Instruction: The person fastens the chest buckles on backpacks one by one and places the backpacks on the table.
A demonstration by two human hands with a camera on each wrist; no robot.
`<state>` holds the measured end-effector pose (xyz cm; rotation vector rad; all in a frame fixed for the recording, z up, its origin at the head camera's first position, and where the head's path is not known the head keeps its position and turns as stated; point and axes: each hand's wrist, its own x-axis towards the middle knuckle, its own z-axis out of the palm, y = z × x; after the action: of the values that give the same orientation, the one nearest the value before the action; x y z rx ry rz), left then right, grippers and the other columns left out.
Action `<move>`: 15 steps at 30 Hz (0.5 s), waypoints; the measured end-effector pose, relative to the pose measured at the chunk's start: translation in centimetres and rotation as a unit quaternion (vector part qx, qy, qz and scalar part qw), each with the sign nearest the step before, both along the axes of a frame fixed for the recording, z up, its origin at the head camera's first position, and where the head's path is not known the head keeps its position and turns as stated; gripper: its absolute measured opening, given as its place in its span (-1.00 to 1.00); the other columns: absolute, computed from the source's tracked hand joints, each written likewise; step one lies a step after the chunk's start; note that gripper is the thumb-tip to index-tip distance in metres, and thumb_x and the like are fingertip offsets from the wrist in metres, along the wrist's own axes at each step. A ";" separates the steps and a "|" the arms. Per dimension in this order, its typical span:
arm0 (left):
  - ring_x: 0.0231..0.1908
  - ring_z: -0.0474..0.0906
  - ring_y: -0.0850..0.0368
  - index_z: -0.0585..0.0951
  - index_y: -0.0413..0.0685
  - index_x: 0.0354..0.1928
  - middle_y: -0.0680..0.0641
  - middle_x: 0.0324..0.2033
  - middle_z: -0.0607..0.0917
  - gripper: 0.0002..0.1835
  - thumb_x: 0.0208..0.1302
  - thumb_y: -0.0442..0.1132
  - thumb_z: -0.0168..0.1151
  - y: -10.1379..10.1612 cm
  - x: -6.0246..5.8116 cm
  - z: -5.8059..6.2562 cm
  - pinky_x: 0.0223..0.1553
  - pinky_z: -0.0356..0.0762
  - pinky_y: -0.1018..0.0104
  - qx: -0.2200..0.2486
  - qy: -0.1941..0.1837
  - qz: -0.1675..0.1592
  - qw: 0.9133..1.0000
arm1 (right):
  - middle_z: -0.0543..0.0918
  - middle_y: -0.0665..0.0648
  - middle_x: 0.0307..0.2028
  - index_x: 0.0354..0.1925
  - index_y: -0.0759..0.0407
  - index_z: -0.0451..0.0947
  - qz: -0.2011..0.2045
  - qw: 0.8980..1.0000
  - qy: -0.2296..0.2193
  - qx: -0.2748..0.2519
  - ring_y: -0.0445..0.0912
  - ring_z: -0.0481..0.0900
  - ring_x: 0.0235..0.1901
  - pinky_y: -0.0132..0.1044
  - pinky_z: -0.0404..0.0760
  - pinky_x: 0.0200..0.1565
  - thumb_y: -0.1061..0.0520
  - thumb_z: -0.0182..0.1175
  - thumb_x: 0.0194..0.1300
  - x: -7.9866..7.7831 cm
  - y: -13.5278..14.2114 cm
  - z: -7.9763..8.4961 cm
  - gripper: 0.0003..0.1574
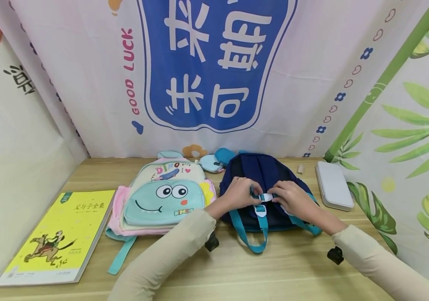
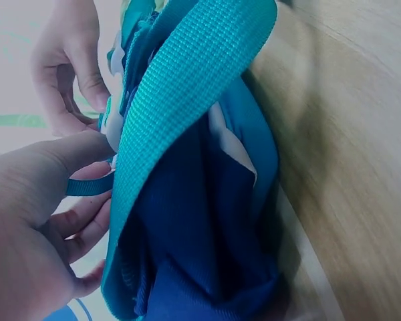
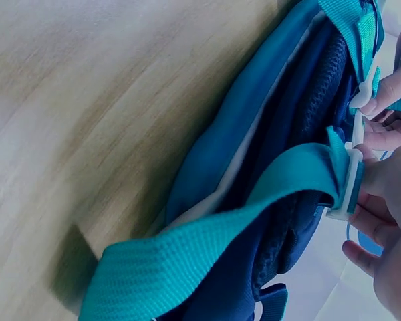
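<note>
A dark blue backpack (image 1: pixel 263 165) lies on the table with its shoulder straps facing up. Over its middle, my left hand (image 1: pixel 241 193) and right hand (image 1: pixel 294 201) meet at a white plastic buckle (image 1: pixel 266 197) on a narrow teal strap. The left thumb and fingers pinch the buckle's left end, while those of the right hand pinch its right end. Just below sits a white strap adjuster (image 1: pixel 260 210), with a teal webbing strap (image 1: pixel 261 242) looping onto the table. In the right wrist view, another white adjuster (image 3: pixel 351 184) shows beside the right fingers.
To the left lies a pink and mint dinosaur backpack (image 1: pixel 165 200), then a yellow book (image 1: pixel 60 234). A white case (image 1: pixel 334 186) and a small beige piece (image 1: pixel 300 169) are on the right. Behind everything hangs a printed curtain (image 1: pixel 297 104).
</note>
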<state>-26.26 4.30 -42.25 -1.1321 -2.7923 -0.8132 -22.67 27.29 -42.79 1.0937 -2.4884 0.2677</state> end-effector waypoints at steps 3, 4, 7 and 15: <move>-0.24 0.62 0.24 0.81 0.12 -0.16 0.14 -0.28 0.80 -0.81 0.23 -0.04 0.49 0.2 0.0 -0.1 -0.03 0.36 0.24 -0.006 -0.013 0.004 1.000 | 0.70 0.11 -0.20 -0.09 0.21 0.72 -0.005 1.000 -0.016 0.003 -0.03 0.64 -0.23 -0.09 0.64 -0.14 0.28 0.43 0.21 0.1 0.1 -0.1 -0.74; -0.24 0.62 0.25 0.81 0.13 -0.16 0.14 -0.28 0.80 -0.81 0.23 -0.04 0.48 0.3 0.0 -0.1 -0.03 0.37 0.23 -0.008 -0.017 0.006 1.000 | 0.70 0.11 -0.20 -0.09 0.21 0.72 -0.006 1.000 -0.021 0.003 -0.03 0.65 -0.23 -0.09 0.64 -0.14 0.28 0.43 0.21 0.1 0.1 -0.1 -0.74; -0.22 0.62 0.25 0.81 0.13 -0.15 0.15 -0.27 0.80 -0.82 0.24 -0.04 0.47 0.4 0.0 -0.2 0.00 0.38 0.20 -0.016 -0.027 0.012 0.999 | 0.71 0.11 -0.20 -0.08 0.21 0.72 -0.008 0.999 -0.032 0.006 -0.04 0.65 -0.24 -0.10 0.64 -0.15 0.27 0.42 0.23 0.1 0.1 -0.3 -0.75; -0.24 0.61 0.26 0.81 0.13 -0.14 0.16 -0.28 0.80 -0.81 0.25 -0.04 0.46 0.5 -0.1 -0.4 -0.01 0.39 0.21 -0.019 -0.030 0.015 0.999 | 0.71 0.10 -0.18 -0.05 0.19 0.71 -0.018 0.999 -0.047 0.010 -0.06 0.65 -0.25 -0.15 0.63 -0.19 0.24 0.40 0.27 0.0 0.3 -0.8 -0.74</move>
<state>-26.39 4.82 -42.68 -1.0872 -2.8770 -0.8095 -22.63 27.57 -43.56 1.0665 -2.5963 0.2904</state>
